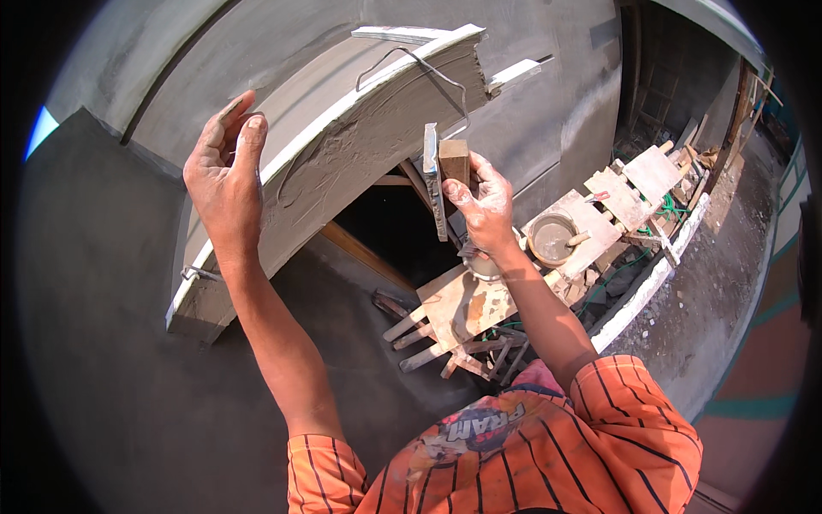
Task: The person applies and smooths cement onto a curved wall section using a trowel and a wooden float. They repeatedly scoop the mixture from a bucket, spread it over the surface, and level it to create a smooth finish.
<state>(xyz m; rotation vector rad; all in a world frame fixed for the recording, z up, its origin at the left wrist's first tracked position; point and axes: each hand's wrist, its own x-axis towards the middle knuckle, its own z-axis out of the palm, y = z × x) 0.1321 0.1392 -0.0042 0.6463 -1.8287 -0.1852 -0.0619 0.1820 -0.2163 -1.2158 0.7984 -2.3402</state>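
We held a narrow, flat plastering float with a grey-smeared plate and a brown wooden block handle [435, 184] in our right hand [484, 204], raised in front of the curved grey plastered ledge with a white upper edge [377, 128] and apart from our other hand. Our right grip was clamped on the wooden block, thumb and fingers pressing it, and the plate stood nearly upright, seen almost edge-on. Our left hand [226, 184] was raised near the ledge's far-left stretch, its fingers bent and its thumb apart from them, and we saw nothing in that grip; whether it touched the ledge, we could not tell. We judged the float light enough for 1 hand and stiff, with little give in plate or block. Damp mortar would probably make the plate slippery, so the dry-looking block seemed the better place to hold, with our fingers wrapped well around it and clear of the plate's edges. The ledge's fresh-looking face seemed soft and easily marked. Below, a round bucket of grey mix [533, 242] stood on the pale plank scaffold [449, 313].
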